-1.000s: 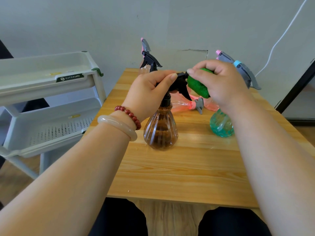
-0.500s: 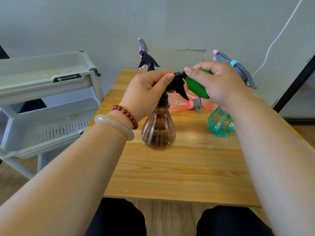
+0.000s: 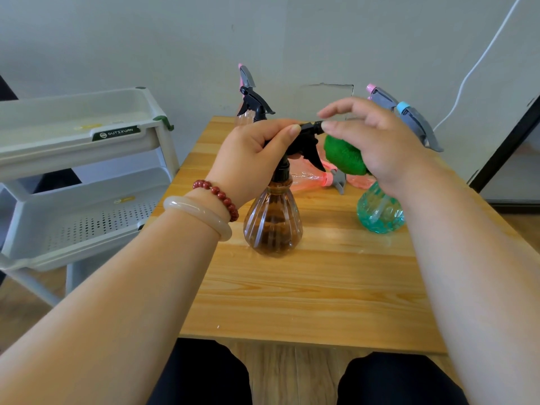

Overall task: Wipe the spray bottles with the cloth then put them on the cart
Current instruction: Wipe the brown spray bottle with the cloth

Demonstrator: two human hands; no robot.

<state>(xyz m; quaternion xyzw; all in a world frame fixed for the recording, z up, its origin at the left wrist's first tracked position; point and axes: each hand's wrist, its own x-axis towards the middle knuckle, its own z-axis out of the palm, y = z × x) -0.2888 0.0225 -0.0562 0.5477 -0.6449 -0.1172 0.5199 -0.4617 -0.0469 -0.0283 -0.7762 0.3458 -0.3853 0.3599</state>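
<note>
Wooden table (image 3: 321, 287): left hand (image 3: 248, 159) grips brown bottle (image 3: 273, 223) head; right hand (image 3: 380, 147) holding cloth (image 3: 344, 156), fingers now lifted.

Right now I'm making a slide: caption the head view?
Left hand grips the brown spray bottle by its trigger head on the table; right hand holds the green cloth.
</note>
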